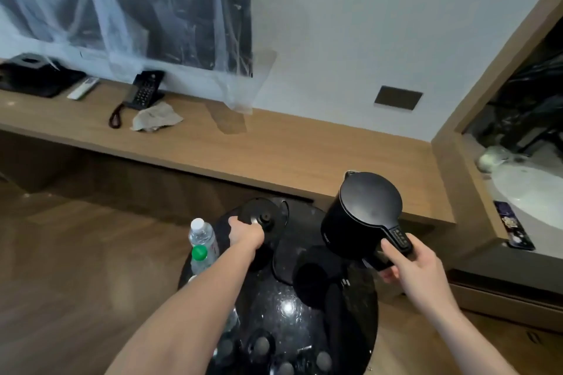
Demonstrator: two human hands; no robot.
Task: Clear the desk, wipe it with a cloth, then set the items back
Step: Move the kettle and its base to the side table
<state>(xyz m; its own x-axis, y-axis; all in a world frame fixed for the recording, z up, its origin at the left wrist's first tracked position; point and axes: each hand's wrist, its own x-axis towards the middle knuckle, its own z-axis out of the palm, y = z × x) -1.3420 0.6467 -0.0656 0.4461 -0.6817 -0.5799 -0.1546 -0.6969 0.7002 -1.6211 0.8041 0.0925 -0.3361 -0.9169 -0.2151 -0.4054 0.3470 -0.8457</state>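
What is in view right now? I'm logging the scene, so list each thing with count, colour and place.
kettle: 1, black, held above the round table
kettle base: 1, black, over the table's far edge
bottles: 2, clear, table's left edge
round table: 1, glossy black, foreground
desk: 1, wood, along wall
cloth: 1, grey, on desk
phone: 1, black, on desk
remote: 1, white, desk left
left hand: grips kettle base
right hand: grips kettle handle
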